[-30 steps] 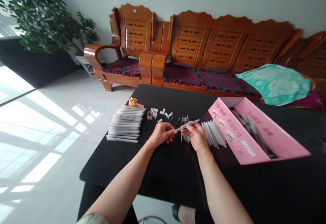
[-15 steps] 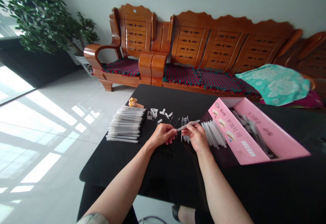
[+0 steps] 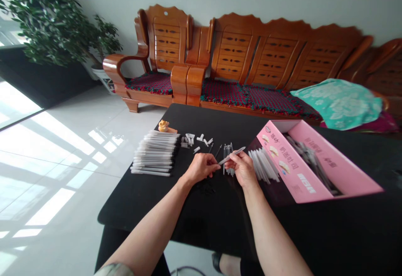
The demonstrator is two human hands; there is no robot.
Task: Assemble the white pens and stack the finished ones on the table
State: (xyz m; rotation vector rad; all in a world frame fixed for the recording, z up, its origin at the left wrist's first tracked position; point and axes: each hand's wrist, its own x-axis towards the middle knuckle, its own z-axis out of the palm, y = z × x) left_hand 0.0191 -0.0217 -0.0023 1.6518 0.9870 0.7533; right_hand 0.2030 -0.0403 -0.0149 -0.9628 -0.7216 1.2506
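Observation:
A slim whitish pen slants between my hands above the black table. My right hand pinches it around the middle, its pointed end showing past the fingers to the upper right. At the lower left end, the closed fingertips of my left hand grip the pen; whether a small part is also in them is hidden. Behind my right hand lie several thin refills in a row. Beside them, to the right, are translucent white barrels. Small dark pieces lie below my left hand.
Left on the table is a stack of pens, with a small orange figurine behind it. White caps lie scattered past my left hand. A pink box of dark-grey items stands right. A wooden sofa is behind.
My left hand has turned slightly and moved a little right along with the pen's lower end. The pen now tilts a bit more steeply. My right hand has barely moved.

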